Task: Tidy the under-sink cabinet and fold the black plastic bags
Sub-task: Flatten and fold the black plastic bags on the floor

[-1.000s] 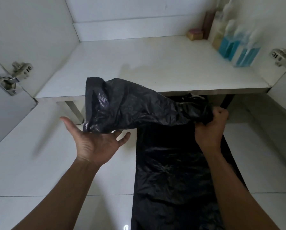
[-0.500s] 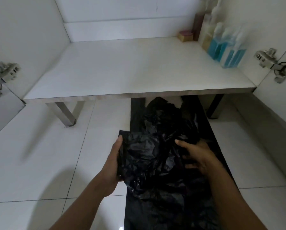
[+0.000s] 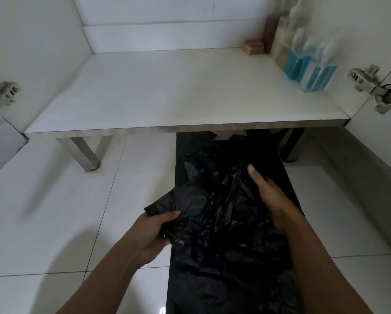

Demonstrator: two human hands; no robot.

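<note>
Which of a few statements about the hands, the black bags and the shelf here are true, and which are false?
1. The left hand grips a corner of the crumpled black plastic bag. True.
2. The right hand is balled into a fist. False: its fingers lie straight on that bag.
3. Clear bottles of blue liquid stand on the right of the white cabinet shelf. True.
4. The crumpled bag lies on the shelf. False: it is in front of it, over a flat black plastic bag spread on the white tiled floor.

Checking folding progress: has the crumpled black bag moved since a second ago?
Yes. The crumpled bag dropped from level with the shelf edge onto the flat bag.
</note>
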